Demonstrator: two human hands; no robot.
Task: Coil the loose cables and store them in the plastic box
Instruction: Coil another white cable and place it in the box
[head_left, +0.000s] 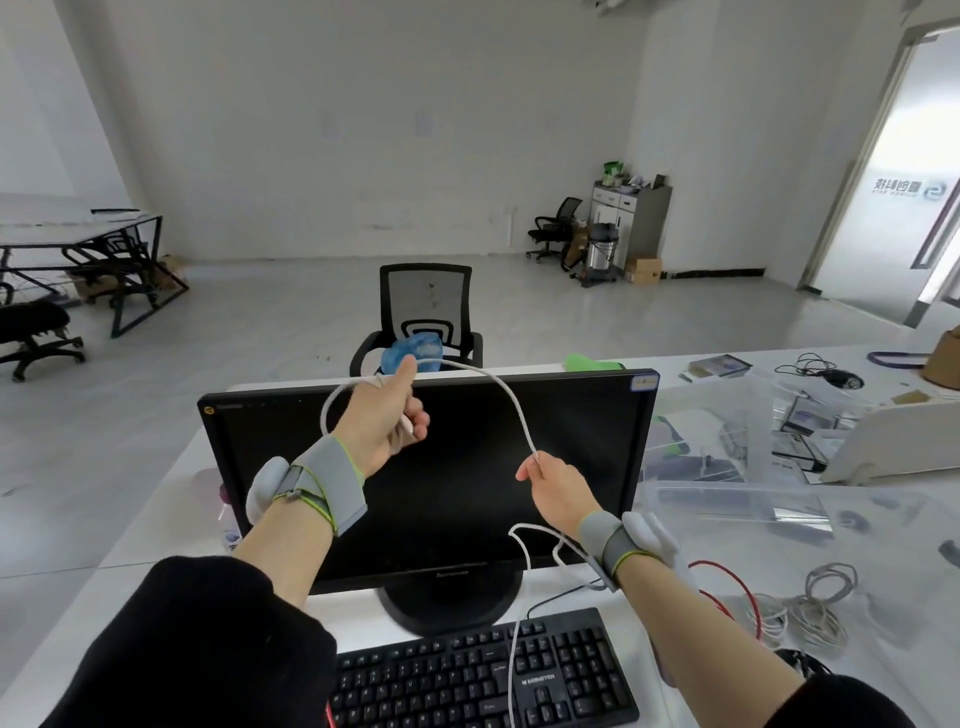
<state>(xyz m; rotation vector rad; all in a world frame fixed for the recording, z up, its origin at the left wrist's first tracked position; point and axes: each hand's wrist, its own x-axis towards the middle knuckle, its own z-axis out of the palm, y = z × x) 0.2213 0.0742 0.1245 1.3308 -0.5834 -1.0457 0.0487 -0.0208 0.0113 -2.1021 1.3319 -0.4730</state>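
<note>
Curled fingers (415, 421) of the left hand (382, 421), thumb raised, gripping one end of the white cable (506, 395) in front of the monitor's (431, 483) upper edge, with a loop of it wound behind the thumb and wrist. Pinched between thumb and forefinger of the right hand (556, 491), the same cable, arching from the left hand across the dark screen. Below the right hand, further slack, looping before the screen's lower right corner, then trailing down over the black keyboard (483, 675) in front of the monitor's stand. Grey straps with white sensor pods on both wrists; black sleeves pushed up the forearms. To the right of the monitor, on the white table (883, 597), the clear plastic box (779, 504) with its lid leaning behind it. Nearer than the box, still right of the monitor, a grey coiled cable (821, 608) beside a red cable (737, 592), both loose on the table. Behind the monitor, a black mesh office chair (423, 306).
</note>
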